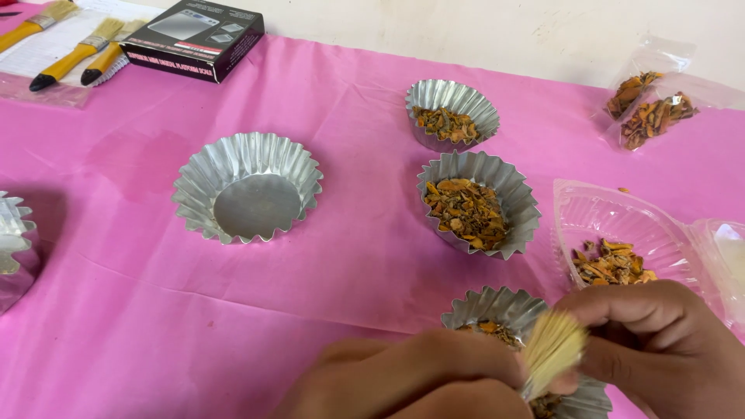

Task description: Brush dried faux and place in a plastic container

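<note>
right hand (660, 341) gripping brush bristles (552, 349), over nearest foil cup (497, 306)

Five fluted foil cups: one empty (247, 188), one at the left edge (14, 248), three holding dried orange pieces (452, 115) (478, 203) (504, 310). Three brushes (37, 23) (76, 54) (109, 56). One black box (194, 37). Two bags (632, 89) (660, 116). One clear plastic tray (621, 225).

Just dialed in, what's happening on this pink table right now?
A person's two hands meet at the bottom edge, over a fluted foil cup of dried orange-brown chips. The left hand and right hand together hold a pale bristle brush head just above that cup. Two more filled foil cups stand behind it, and an empty foil cup sits to the left. A clear plastic tray with more chips lies to the right.
</note>
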